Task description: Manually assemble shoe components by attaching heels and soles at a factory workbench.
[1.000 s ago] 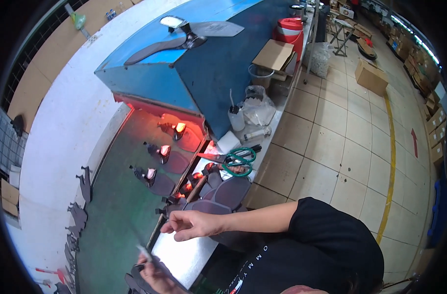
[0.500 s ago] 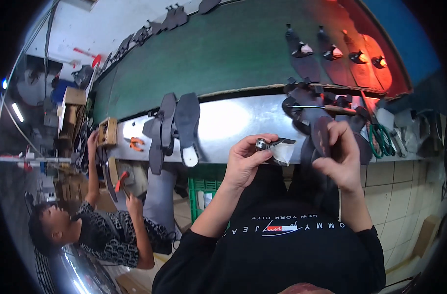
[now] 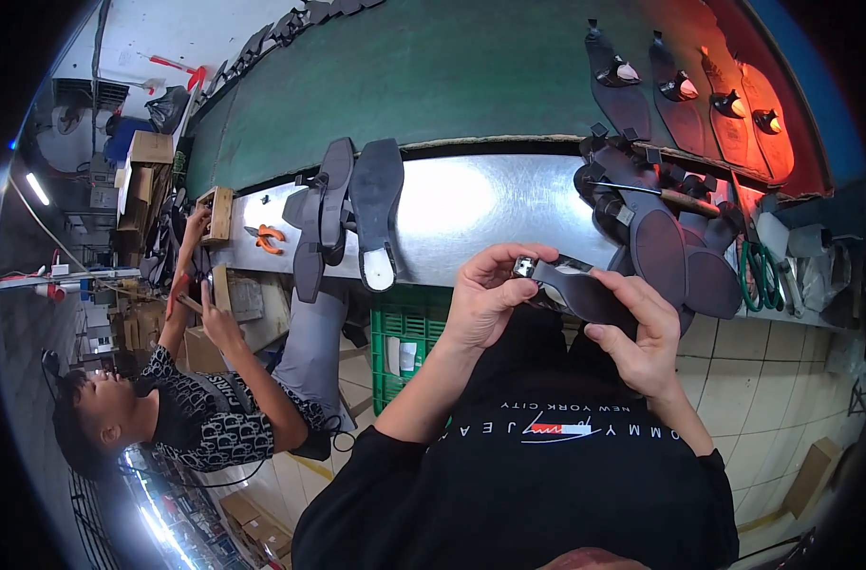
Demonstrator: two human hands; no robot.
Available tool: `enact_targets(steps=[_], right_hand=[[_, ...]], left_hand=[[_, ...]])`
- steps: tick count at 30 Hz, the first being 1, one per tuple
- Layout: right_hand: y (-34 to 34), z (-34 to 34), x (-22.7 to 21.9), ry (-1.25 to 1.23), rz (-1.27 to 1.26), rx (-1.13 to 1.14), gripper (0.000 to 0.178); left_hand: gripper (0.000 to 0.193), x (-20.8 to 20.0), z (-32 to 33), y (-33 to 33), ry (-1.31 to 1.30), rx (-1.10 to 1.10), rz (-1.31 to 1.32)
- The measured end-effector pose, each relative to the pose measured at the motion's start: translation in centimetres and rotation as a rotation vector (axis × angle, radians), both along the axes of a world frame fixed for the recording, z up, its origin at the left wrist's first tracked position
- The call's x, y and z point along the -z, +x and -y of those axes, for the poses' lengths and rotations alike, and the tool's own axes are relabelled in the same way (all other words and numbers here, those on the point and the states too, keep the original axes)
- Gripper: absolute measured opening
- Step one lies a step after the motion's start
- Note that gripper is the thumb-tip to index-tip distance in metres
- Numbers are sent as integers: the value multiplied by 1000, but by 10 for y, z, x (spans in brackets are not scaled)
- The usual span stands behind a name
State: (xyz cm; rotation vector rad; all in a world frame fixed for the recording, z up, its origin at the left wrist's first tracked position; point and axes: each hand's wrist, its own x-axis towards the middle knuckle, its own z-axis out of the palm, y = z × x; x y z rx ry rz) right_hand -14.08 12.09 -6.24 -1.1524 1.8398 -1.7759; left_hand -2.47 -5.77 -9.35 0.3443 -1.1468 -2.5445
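Note:
In front of my chest, both hands close on a small shoe assembly. My left hand pinches a black shoe part with a shiny block end between thumb and fingers. Against it lies a dark shoe sole, gripped along its right end by my right hand. The sole largely covers the part's pale lining. Right of my hands, a pile of dark soles with black blocks rests on the metal ledge. A thin tool with a wooden handle lies across the pile.
Beyond the ledge runs a green belt; several soles with black parts lie at its red-lit right. Green-handled scissors, orange-handled pliers and more soles are on the ledge. A co-worker holds a hammer at left; below is a green crate.
My right hand has brought a dark sole leftward from the pile's edge against the part in my left hand. The co-worker's hands and hammer have moved.

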Motion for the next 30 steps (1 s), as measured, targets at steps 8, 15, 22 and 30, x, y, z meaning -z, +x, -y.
enact_targets(steps=[8,15,22,30], right_hand=[[1,-2,3,-1,19,-14,46],[0,-3,1,-6,11,-28,45],[-1,-3,-12,63,-50,10,43],[-2,-4,-17,123,-137,1,40]], left_hand=[[33,2,-3,0,-13,-1,-42],[32,1,-3,0,-52,-9,-42],[34,-1,-3,2,-145,-37,10],[34,-3,-2,3,-307,-32,-60]])
